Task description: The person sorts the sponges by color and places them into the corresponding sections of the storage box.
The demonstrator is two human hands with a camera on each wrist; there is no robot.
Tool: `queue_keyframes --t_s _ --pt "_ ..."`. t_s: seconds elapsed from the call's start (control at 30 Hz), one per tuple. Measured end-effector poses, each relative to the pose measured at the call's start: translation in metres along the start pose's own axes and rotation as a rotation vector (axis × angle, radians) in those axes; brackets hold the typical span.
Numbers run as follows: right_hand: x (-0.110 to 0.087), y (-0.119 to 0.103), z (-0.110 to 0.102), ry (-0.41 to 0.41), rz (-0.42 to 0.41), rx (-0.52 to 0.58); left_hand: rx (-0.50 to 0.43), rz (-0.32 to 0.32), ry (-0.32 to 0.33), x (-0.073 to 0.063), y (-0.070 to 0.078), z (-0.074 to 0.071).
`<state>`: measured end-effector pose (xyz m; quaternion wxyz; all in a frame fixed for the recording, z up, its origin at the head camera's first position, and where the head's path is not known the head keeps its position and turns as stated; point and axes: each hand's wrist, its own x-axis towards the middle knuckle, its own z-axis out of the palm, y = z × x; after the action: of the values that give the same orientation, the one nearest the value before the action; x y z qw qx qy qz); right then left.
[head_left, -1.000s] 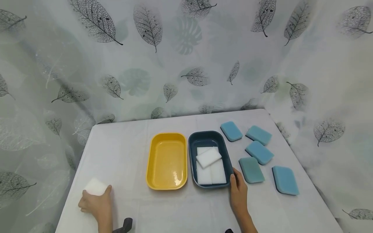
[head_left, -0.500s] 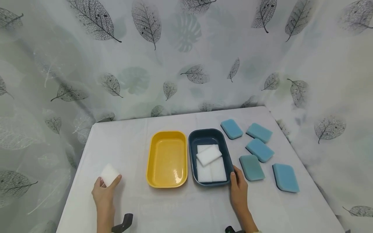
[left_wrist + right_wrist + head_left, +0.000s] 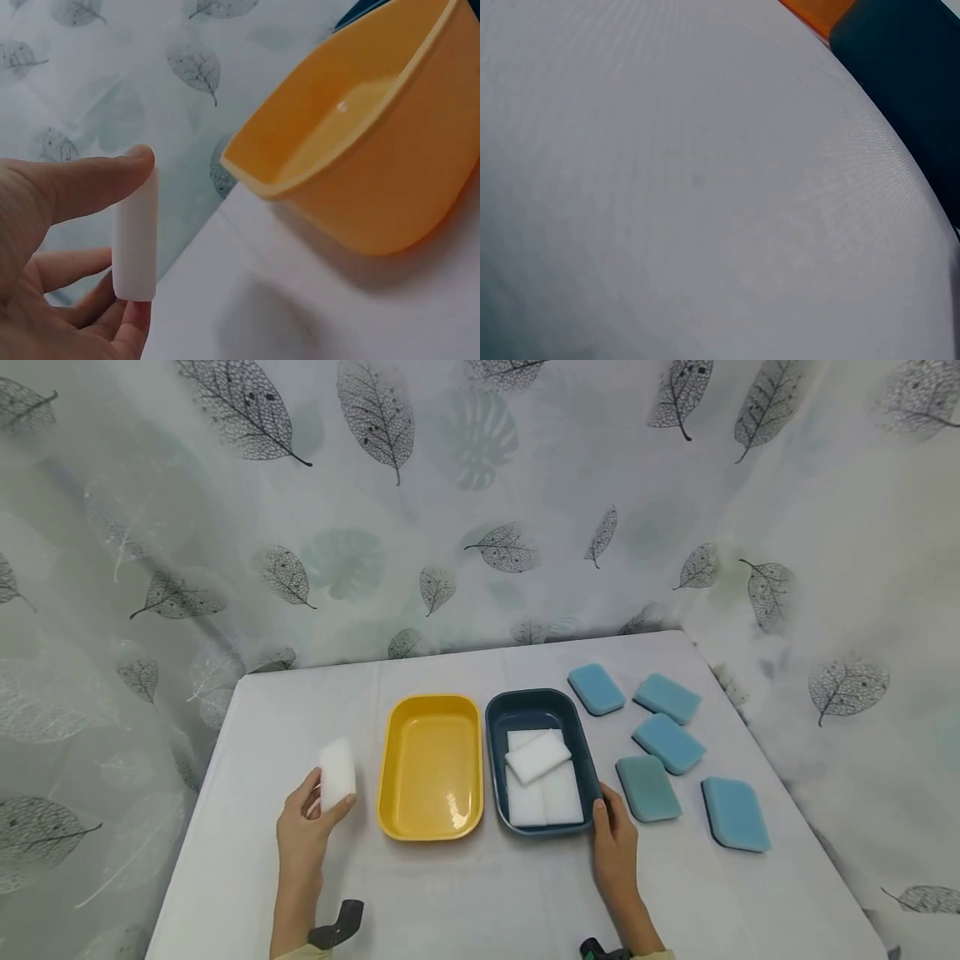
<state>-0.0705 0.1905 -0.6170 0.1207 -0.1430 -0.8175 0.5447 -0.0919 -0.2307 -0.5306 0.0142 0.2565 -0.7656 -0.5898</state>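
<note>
My left hand (image 3: pixel 303 831) pinches a white sponge block (image 3: pixel 337 774), which stands on edge left of the yellow tray. In the left wrist view the thumb lies across the top end of the sponge (image 3: pixel 136 240), with fingers behind and below it. At the lower right corner of the dark blue tray (image 3: pixel 498 814), my right hand (image 3: pixel 617 852) holds the rim with thumb and fingers. Several white sponges (image 3: pixel 538 758) lie in that tray, one askew on top. The right wrist view shows the tray's outer wall (image 3: pixel 904 82) but not the hand.
The yellow tray (image 3: pixel 429 768) stands close left of the dark blue one, with nothing in it. Several blue sponges (image 3: pixel 669 743) lie spread on the white table (image 3: pixel 450 902) at the right. A leaf-patterned curtain (image 3: pixel 480 510) hangs behind and at the sides.
My left hand has lifted the white sponge from the table's left side and carried it rightward toward the yellow tray, turning it on edge. The right hand has stayed at the dark blue tray.
</note>
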Motion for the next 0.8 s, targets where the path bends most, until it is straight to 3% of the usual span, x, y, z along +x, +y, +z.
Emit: queue_keyframes --t_s 0.27,0.57,0.8 --pt "-0.001 0.000 0.000 -0.005 -0.002 0.003 0.003 0.109 -0.147 -0.010 0.013 0.019" --pt "-0.001 -0.002 0.001 -0.008 0.005 0.005 0.068 0.304 -0.322 -0.016 0.029 0.042" --pt "-0.002 -0.001 0.001 -0.010 0.006 -0.006 0.108 0.464 -0.449 -0.022 0.040 0.067"
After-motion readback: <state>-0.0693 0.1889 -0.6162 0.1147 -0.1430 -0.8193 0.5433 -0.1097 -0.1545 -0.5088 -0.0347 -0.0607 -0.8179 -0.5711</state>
